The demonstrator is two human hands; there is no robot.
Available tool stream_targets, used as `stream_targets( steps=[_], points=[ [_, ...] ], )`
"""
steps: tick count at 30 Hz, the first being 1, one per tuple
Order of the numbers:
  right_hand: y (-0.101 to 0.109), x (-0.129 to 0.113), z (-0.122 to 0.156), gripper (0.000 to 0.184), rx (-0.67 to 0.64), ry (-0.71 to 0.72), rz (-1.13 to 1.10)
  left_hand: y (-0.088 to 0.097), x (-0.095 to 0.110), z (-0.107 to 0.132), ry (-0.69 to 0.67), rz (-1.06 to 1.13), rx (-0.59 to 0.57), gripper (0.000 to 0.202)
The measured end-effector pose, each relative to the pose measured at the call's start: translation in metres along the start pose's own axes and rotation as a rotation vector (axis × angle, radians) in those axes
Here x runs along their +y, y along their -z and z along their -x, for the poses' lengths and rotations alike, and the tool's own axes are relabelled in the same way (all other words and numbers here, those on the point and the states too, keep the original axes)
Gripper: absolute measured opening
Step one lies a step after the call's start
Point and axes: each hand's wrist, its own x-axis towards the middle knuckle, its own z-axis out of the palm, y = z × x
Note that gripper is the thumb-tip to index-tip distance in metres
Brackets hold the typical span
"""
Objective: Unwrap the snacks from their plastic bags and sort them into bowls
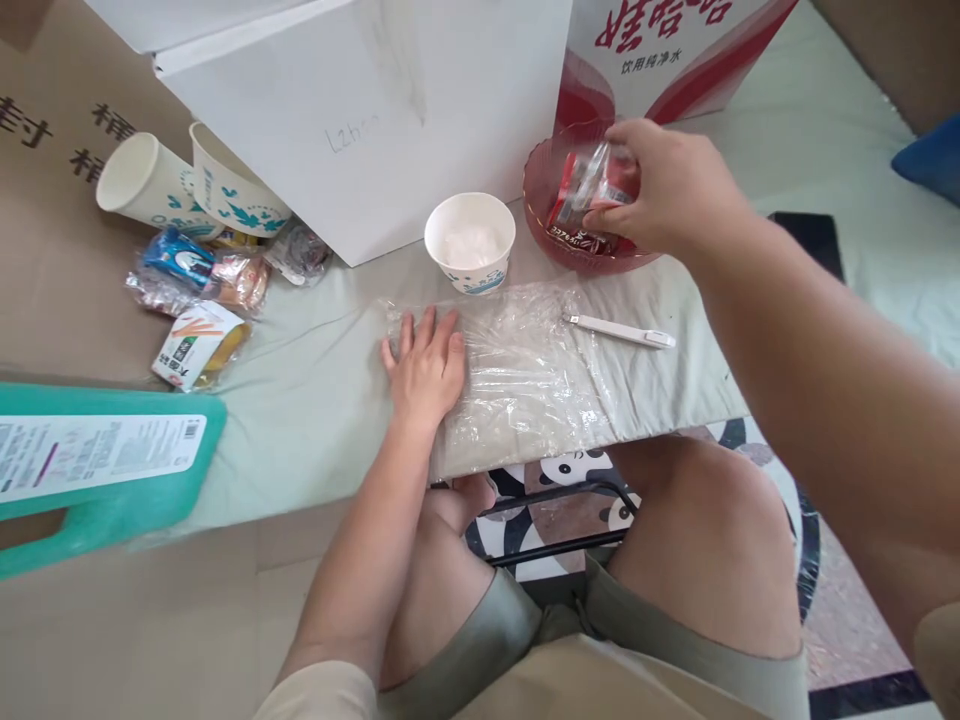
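My left hand (pixel 426 368) lies flat with fingers spread on the left part of a clear plastic sheet (pixel 525 370). Over the dark red glass bowl (pixel 540 215), my right hand (pixel 664 185) pinches a clear-and-red snack packet (pixel 592 180). More of the bowl's contents sit beneath it, partly hidden by the packet and my fingers. Just beyond the sheet, left of the bowl, stands a white paper cup (pixel 471 245) with something whitish inside. A white utility knife (pixel 622 331) rests at the sheet's right edge.
Two paper cups (pixel 150 185) lean at the left above several wrapped snacks (pixel 199 345). A green plastic container (pixel 112 450) lies at the left front. White boxes (pixel 450 100) and a red-and-white carton (pixel 675 70) stand behind. My knees are under the front edge.
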Motion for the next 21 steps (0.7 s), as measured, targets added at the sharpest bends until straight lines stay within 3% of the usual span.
stream_targets(
  steps=[4,7,10,12,14,15,16,18,21],
  points=[
    [-0.008,0.007,-0.028,0.059,-0.099,-0.096,0.104,0.0,0.0,0.0,0.014,-0.028,-0.006,0.058],
    [-0.004,0.003,-0.043,0.065,-0.137,-0.154,0.166,0.0,0.0,0.001,0.011,-0.034,-0.012,0.058],
    [0.008,-0.007,-0.034,0.052,-0.016,-0.109,0.022,0.0,0.0,0.0,0.005,-0.032,-0.014,0.058],
    [0.013,-0.019,-0.005,0.019,0.193,-0.004,-0.125,0.0,0.001,0.0,0.0,-0.032,-0.019,0.057],
    [0.005,-0.032,0.042,0.013,0.372,0.133,-0.213,0.0,0.001,0.0,-0.002,-0.038,-0.033,0.057],
    [-0.004,-0.038,0.068,0.014,0.377,0.21,-0.285,0.0,0.001,0.0,-0.002,-0.043,-0.041,0.056],
    [-0.015,-0.043,0.095,0.012,0.342,0.317,-0.363,0.0,0.001,0.001,-0.003,-0.049,-0.044,0.057],
    [-0.044,-0.049,0.14,0.019,0.064,0.49,-0.414,-0.001,0.0,0.002,-0.022,-0.067,-0.019,0.058],
    [-0.079,-0.048,0.174,0.038,-0.164,0.553,-0.261,-0.002,-0.003,0.004,-0.086,-0.098,0.05,0.059]
  ],
)
